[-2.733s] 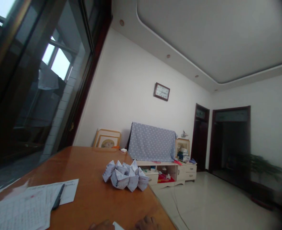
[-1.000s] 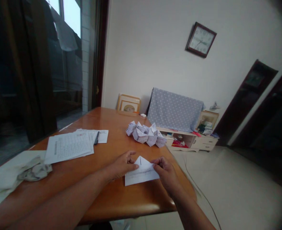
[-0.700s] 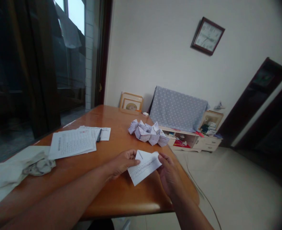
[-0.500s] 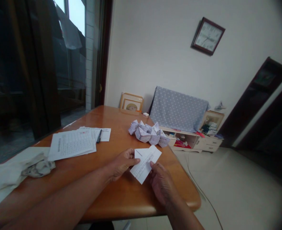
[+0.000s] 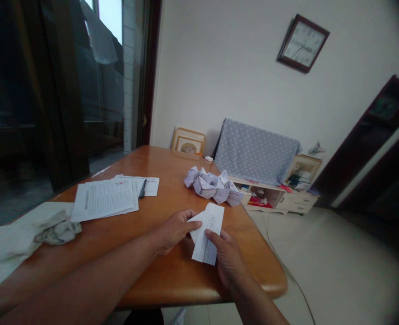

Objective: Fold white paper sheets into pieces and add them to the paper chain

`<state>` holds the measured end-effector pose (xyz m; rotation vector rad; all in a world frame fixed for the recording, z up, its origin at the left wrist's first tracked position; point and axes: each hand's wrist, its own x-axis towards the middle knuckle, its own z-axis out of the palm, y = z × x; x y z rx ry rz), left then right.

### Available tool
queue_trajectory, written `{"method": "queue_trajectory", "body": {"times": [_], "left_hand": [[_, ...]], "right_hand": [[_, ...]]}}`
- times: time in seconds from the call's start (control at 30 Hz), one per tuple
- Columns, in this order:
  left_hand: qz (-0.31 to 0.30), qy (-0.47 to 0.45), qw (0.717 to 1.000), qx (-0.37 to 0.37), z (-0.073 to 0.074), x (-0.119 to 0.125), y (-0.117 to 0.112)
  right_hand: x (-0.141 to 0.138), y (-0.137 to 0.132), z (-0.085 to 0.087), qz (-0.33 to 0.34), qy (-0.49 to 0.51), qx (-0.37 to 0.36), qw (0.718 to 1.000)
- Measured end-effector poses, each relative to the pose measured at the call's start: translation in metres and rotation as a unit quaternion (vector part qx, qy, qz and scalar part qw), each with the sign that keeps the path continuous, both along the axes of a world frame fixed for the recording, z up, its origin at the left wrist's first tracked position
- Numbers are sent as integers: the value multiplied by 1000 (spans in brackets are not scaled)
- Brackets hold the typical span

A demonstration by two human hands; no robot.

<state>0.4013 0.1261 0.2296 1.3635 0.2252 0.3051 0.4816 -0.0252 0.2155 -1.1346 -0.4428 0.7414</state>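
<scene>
Wooden table (image 5: 167,201), folded-paper cluster (image 5: 213,186) beyond held paper (image 5: 213,215), pen (image 5: 143,188) on sheets (image 5: 106,198)

Brown table (image 5: 169,198): written sheets (image 5: 106,198) left, folded-paper cluster (image 5: 206,188) near right edge.

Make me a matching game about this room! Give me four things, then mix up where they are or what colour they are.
Things:
1. clock
2. pen
3. folded sheet
4. spotted cloth

Clues:
A. held by the left hand and the right hand
B. blue-grey
C. up on the wall
D. lying on papers

Pairs: 1-C, 2-D, 3-A, 4-B
</scene>
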Motion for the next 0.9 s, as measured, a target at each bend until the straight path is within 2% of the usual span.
{"method": "queue_trajectory", "body": {"times": [0.17,0.23,0.27,0.3,0.37,0.47,0.57,0.63,0.7,0.77,0.9], "left_hand": [[22,-18,999,38,5,0,-3],[68,-42,994,79,6,1,-3],[99,-51,988,109,6,2,-3],[131,-58,979,146,5,2,-3],[183,-69,952,236,2,3,-2],[228,-97,889,385,-1,-1,-3],[214,-109,826,510,3,-8,-7],[160,-93,800,571,6,-12,-10],[87,-69,780,615,6,-13,-11],[29,-47,767,640,4,-14,-11],[-18,-25,760,649,-5,-12,-10]], "right_hand": [[5,-2,1,-13,-70,-23,997],[16,-6,5,-50,-170,-66,982],[23,-9,8,-78,-246,-92,962],[30,-12,11,-107,-334,-121,929],[42,-20,17,-158,-502,-152,837],[51,-29,21,-168,-663,-187,705],[47,-33,17,-130,-742,-242,612],[40,-34,13,-95,-767,-277,571],[34,-35,10,-67,-778,-300,548],[31,-36,7,-47,-779,-313,542],[34,-41,5,11,-755,-323,570]]}}
